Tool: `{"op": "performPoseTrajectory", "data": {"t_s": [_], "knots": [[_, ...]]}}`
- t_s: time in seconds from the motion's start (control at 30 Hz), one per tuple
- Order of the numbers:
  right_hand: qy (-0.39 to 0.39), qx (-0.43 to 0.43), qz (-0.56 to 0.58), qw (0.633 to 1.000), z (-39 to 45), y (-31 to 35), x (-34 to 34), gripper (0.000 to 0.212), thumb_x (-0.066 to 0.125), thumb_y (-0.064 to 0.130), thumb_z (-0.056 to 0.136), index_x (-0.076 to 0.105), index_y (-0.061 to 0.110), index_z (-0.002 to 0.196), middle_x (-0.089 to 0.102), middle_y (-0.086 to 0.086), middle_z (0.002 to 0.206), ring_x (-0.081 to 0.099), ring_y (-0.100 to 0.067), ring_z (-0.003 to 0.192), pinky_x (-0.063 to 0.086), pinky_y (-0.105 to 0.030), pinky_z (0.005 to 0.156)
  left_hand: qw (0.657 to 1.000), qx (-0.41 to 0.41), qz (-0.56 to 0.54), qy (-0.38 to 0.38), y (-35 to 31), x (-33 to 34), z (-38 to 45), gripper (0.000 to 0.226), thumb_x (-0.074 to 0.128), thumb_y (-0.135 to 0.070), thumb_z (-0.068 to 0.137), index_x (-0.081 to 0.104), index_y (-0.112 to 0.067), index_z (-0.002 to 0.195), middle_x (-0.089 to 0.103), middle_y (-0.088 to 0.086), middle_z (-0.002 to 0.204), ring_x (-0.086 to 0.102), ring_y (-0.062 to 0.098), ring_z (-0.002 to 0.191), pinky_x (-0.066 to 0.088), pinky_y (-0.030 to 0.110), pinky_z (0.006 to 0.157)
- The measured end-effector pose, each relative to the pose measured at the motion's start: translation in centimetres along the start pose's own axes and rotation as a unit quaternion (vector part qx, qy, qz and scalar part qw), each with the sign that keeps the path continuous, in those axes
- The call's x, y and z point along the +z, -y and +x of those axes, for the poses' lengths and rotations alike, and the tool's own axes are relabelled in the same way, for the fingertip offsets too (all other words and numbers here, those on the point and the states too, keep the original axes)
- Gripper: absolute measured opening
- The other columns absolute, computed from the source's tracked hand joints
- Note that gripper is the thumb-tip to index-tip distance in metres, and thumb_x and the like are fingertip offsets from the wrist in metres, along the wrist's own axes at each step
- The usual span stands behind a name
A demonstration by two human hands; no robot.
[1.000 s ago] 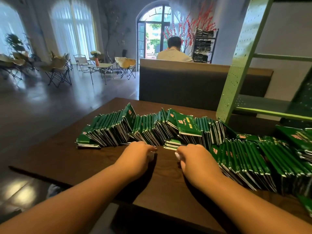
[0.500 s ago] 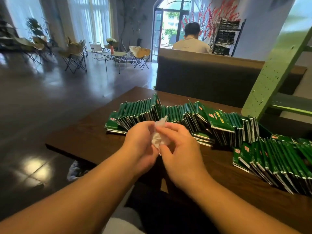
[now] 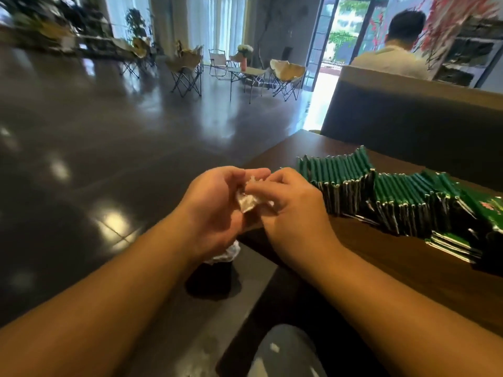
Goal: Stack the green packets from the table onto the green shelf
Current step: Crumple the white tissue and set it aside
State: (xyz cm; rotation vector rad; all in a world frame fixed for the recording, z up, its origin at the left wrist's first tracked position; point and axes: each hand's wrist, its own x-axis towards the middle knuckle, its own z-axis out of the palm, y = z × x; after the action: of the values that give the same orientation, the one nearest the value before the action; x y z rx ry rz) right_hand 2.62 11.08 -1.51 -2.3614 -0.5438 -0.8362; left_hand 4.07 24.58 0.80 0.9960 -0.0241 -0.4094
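Note:
Rows of green packets (image 3: pixel 381 190) lean on edge along the dark wooden table (image 3: pixel 408 273) at the right. My left hand (image 3: pixel 212 210) and my right hand (image 3: pixel 294 210) meet in front of me at the table's left end, both pinching a small crumpled white scrap (image 3: pixel 247 201) between their fingers. Neither hand touches the packets, which start just right of my right hand. The green shelf is out of view.
A dark bin with a white liner (image 3: pixel 217 270) stands on the floor below my hands. A dark bench back (image 3: pixel 408 126) runs behind the table, and a person (image 3: pixel 394 53) sits beyond it. Folding chairs and a small table (image 3: pixel 245 74) stand across the glossy floor.
My view has swung left, so the shelf has left the frame. My hands lifted off the table, came together on the white scrap and moved left past the table's end.

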Motion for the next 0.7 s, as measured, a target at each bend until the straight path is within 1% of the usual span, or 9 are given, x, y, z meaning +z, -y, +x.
{"op": "performPoseTrajectory", "data": {"t_s": [0.07, 0.13, 0.27, 0.37, 0.43, 0.5, 0.53, 0.6, 0.7], "knots": [[-0.019, 0.007, -0.017, 1.0, 1.7, 1.1, 1.9, 0.033, 0.075, 0.005, 0.073, 0.079, 0.023, 0.1, 0.066, 0.0, 0.082, 0.054, -0.021, 0.084, 0.043, -0.028, 0.072, 1.0, 0.008, 0.026, 0.007, -0.6, -2.2, -0.4, 0.038, 0.05, -0.013, 0.084, 0.066, 0.001, 0.116, 0.066, 0.019, 0.106, 0.063, 0.028, 0.09, 0.055, 0.04, 0.081], [0.0, 0.048, -0.012, 0.999, 3.5, 2.4, 3.8, 0.03, 0.077, 0.011, 0.074, 0.075, 0.029, 0.098, 0.064, 0.004, 0.081, 0.052, -0.018, 0.084, 0.043, -0.03, 0.069, 0.999, 0.033, 0.014, 0.011, -1.1, -4.9, -0.6, 0.031, 0.045, -0.006, 0.089, 0.071, -0.003, 0.106, 0.07, 0.014, 0.101, 0.065, 0.023, 0.085, 0.055, 0.034, 0.075], [0.041, 0.063, 0.06, 0.995, 5.3, 5.1, 9.3, 0.018, 0.072, 0.008, 0.081, 0.075, 0.021, 0.092, 0.062, 0.004, 0.088, 0.054, -0.01, 0.076, 0.04, -0.015, 0.062, 0.992, 0.102, 0.068, 0.007, -2.6, -10.9, -1.0, 0.039, 0.04, 0.008, 0.094, 0.064, 0.005, 0.124, 0.068, 0.024, 0.111, 0.064, 0.025, 0.1, 0.054, 0.033, 0.088], [0.068, 0.078, 0.123, 0.987, 4.4, 6.8, 13.8, 0.024, 0.068, 0.01, 0.089, 0.077, 0.023, 0.107, 0.051, 0.006, 0.097, 0.053, -0.004, 0.081, 0.045, -0.007, 0.073, 0.983, 0.12, 0.088, -0.106, -3.2, -14.9, -1.6, 0.035, 0.054, 0.005, 0.098, 0.059, -0.004, 0.132, 0.072, 0.021, 0.119, 0.072, 0.022, 0.096, 0.06, 0.026, 0.083], [0.097, 0.068, 0.14, 0.983, 3.4, 7.4, 17.0, 0.036, 0.068, 0.015, 0.09, 0.072, 0.03, 0.122, 0.055, 0.008, 0.098, 0.056, -0.003, 0.087, 0.047, -0.01, 0.08, 0.975, 0.114, 0.087, -0.172, -2.9, -17.4, -1.7, 0.031, 0.056, 0.001, 0.099, 0.06, -0.012, 0.128, 0.077, 0.012, 0.105, 0.075, 0.019, 0.085, 0.062, 0.026, 0.075], [0.115, 0.075, 0.157, 0.978, 2.5, 7.4, 19.9, 0.043, 0.07, 0.016, 0.089, 0.067, 0.031, 0.129, 0.063, 0.009, 0.099, 0.06, -0.007, 0.093, 0.053, -0.024, 0.087, 0.967, 0.09, 0.101, -0.217, -2.2, -19.9, -1.6, 0.023, 0.058, -0.004, 0.1, 0.06, -0.008, 0.123, 0.078, 0.01, 0.092, 0.076, 0.019, 0.08, 0.063, 0.027, 0.07], [0.121, 0.075, 0.158, 0.977, 2.1, 7.2, 21.3, 0.042, 0.072, 0.016, 0.089, 0.067, 0.03, 0.129, 0.065, 0.009, 0.1, 0.061, -0.006, 0.095, 0.053, -0.024, 0.087, 0.963, 0.072, 0.104, -0.238, -1.6, -21.3, -1.4, 0.019, 0.059, -0.006, 0.1, 0.062, -0.004, 0.119, 0.078, 0.011, 0.091, 0.077, 0.02, 0.08, 0.062, 0.026, 0.068], [0.129, 0.07, 0.154, 0.977, 1.3, 6.6, 23.4, 0.029, 0.073, 0.017, 0.09, 0.072, 0.026, 0.117, 0.067, 0.01, 0.101, 0.06, 0.0, 0.094, 0.048, -0.011, 0.081, 0.956, 0.036, 0.106, -0.271, -0.3, -23.6, -1.1, 0.016, 0.062, -0.009, 0.099, 0.065, -0.001, 0.112, 0.077, 0.016, 0.096, 0.077, 0.022, 0.085, 0.063, 0.026, 0.069], [0.178, 0.144, 0.193, 0.954, 0.1, 5.4, 26.1, 0.011, 0.072, 0.012, 0.091, 0.076, 0.02, 0.098, 0.053, 0.011, 0.099, 0.052, 0.014, 0.094, 0.045, -0.002, 0.071, 0.954, -0.01, 0.104, -0.281, 2.2, -26.4, -0.5, 0.018, 0.064, -0.012, 0.097, 0.069, -0.001, 0.11, 0.078, 0.015, 0.1, 0.076, 0.022, 0.093, 0.063, 0.035, 0.083]]}}
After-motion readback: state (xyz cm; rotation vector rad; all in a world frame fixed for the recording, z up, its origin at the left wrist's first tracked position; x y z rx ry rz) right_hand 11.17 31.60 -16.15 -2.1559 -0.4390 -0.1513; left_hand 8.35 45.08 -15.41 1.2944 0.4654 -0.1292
